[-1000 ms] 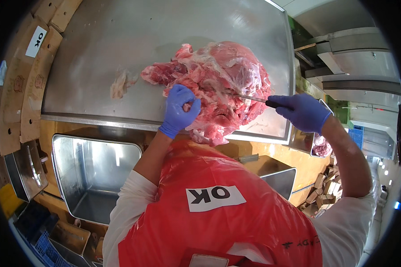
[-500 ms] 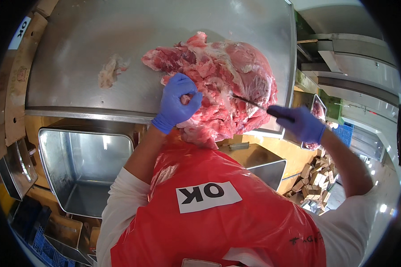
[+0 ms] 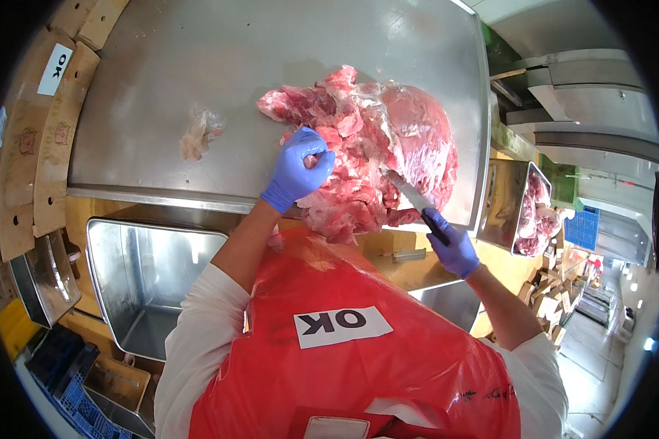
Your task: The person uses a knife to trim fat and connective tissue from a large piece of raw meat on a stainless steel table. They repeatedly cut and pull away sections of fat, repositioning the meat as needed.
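Observation:
A large cut of raw meat [image 3: 421, 135] lies on the steel table [image 3: 161, 73], its near edge reaching past the table's front edge. My left hand [image 3: 300, 167], in a blue glove, is closed on a bit of pink meat at the left side of the cut. In my right hand [image 3: 454, 245], also gloved in blue, is the dark handle of a knife [image 3: 411, 193]. The blade points up and left, its tip against the middle of the meat. A small pale scrap of trimmed fat [image 3: 199, 134] rests on the table to the left.
Below the table's front edge at left stands a deep steel bin [image 3: 154, 285]. Another steel bin [image 3: 538, 208] holding meat is at the right. Cardboard boxes [image 3: 33, 139] line the left side, and wooden blocks [image 3: 549, 293] are piled at lower right.
My right hand has come nearer my body and to the left, turning the knife so its broad blade shows. My left hand keeps its grip. The whole view has shifted slightly.

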`<state>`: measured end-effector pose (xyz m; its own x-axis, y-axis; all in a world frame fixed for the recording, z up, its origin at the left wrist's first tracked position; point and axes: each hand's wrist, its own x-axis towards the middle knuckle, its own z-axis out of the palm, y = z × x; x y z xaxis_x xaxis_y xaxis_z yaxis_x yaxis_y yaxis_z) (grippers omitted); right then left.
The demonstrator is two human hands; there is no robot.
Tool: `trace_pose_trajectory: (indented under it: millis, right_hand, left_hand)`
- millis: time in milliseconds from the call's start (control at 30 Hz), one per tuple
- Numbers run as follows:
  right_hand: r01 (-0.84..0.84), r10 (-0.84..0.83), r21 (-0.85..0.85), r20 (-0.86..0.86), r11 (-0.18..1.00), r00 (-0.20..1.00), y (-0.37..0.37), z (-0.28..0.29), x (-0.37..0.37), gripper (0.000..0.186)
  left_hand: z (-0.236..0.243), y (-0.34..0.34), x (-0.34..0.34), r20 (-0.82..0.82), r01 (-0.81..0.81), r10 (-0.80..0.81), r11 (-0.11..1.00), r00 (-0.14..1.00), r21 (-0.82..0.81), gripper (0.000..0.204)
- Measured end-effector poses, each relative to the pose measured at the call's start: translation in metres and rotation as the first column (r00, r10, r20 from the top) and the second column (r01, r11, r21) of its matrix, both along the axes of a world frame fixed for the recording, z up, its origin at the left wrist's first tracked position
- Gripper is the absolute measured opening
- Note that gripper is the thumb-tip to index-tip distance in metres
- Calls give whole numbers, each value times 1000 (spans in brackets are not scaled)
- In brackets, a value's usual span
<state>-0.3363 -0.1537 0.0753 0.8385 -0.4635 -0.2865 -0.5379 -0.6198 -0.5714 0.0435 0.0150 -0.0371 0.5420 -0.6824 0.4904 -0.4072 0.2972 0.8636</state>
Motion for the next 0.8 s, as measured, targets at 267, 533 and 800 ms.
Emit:
trace_pose_trajectory:
  millis: [267,533,800]
  right_hand:
    - [116,-98,60,-248,991,964,23,91,61,60]
    - [306,-274,396,-137,866,952,36,54,24,62]
    - [230,-402,467,310,854,861,76,-94,0,63]
  left_hand:
    - [-7,-3,-5,-32,-28,30,998,999,56,14]
    - [-12,-7,-16,-109,-8,17,997,994,81,17]
    - [-9,-4,-20,-123,-18,31,994,992,103,20]
